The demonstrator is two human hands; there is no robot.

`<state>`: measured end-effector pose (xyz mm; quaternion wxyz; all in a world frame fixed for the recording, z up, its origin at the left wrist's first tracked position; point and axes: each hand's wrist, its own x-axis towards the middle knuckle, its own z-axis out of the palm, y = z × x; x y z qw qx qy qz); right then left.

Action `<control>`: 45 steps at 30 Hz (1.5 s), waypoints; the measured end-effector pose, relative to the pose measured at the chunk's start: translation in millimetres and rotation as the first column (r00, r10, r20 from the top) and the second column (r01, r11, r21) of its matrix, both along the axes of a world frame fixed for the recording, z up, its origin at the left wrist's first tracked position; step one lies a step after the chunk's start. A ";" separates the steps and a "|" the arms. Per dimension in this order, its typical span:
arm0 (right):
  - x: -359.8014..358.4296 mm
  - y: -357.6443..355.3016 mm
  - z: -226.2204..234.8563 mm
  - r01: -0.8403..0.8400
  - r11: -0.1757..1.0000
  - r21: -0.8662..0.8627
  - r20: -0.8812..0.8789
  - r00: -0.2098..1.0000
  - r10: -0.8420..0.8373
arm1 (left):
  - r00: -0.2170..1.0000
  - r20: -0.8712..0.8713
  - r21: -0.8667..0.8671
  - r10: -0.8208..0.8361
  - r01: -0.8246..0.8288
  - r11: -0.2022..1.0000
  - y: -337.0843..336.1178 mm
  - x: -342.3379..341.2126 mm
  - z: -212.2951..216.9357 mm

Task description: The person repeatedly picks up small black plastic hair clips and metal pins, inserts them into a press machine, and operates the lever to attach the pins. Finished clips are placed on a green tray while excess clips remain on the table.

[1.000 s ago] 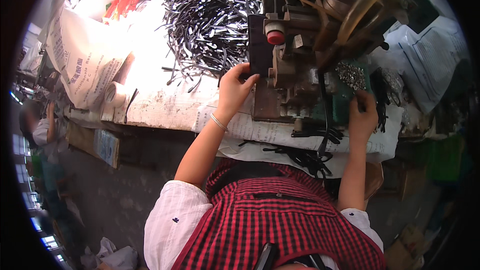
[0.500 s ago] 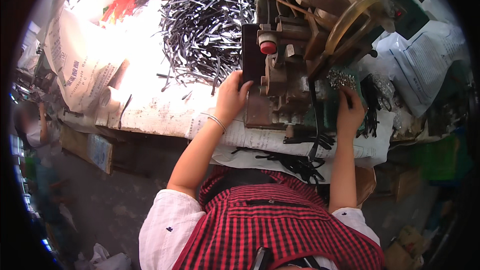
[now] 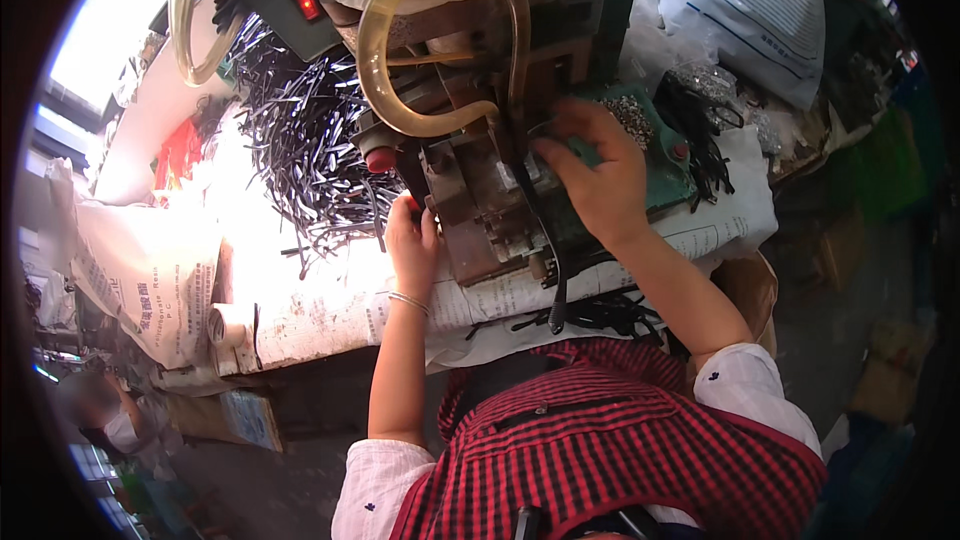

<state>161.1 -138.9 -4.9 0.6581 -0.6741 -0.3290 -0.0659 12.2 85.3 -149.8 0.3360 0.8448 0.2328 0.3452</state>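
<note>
Right hand (image 3: 600, 175) reaches in at the right side of the machine (image 3: 470, 195), thumb and forefinger curved toward the working head; I cannot tell whether the tips pinch anything, being blurred and partly hidden. Just beside them, a black strip (image 3: 548, 235) runs down out of the machine toward the wearer, its lower end near the bench edge. Left hand (image 3: 410, 245) sits at the machine's left side, fingers bent, the thumb near a dark edge; whether it grips I cannot tell from my view. A bracelet (image 3: 410, 302) circles that wrist.

Close by, I note small metal pieces (image 3: 630, 120) heaped on a green plate (image 3: 672, 180), right of the right hand. A red button (image 3: 380, 160) stands above the left hand; a yellowish hose (image 3: 373, 70) loops over the machine.

Farther out: a large pile of black strips (image 3: 300, 130) at left, a white sack (image 3: 140, 285) beyond, a plastic bag (image 3: 755, 15) at upper right.
</note>
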 end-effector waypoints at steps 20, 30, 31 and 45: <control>-34.1 -23.7 42.8 -0.360 0.920 0.156 -0.323 0.862 0.392 | 0.994 -0.091 0.135 0.065 -0.052 0.990 6.1 -7.0 -14.4; 29.8 -93.7 -73.1 0.312 0.780 -0.543 0.229 0.948 -0.220 | 0.994 -0.067 0.095 0.088 -0.081 0.992 9.9 -7.8 -20.2; 32.5 -90.6 -72.3 0.324 0.770 -0.550 0.254 0.943 -0.215 | 0.994 -0.043 0.117 0.100 -0.094 0.989 7.6 -7.3 -17.7; 43.4 -85.5 -81.0 0.326 0.805 -0.495 0.217 0.944 -0.248 | 0.998 0.053 -0.048 0.037 -0.034 0.998 -14.1 0.2 31.8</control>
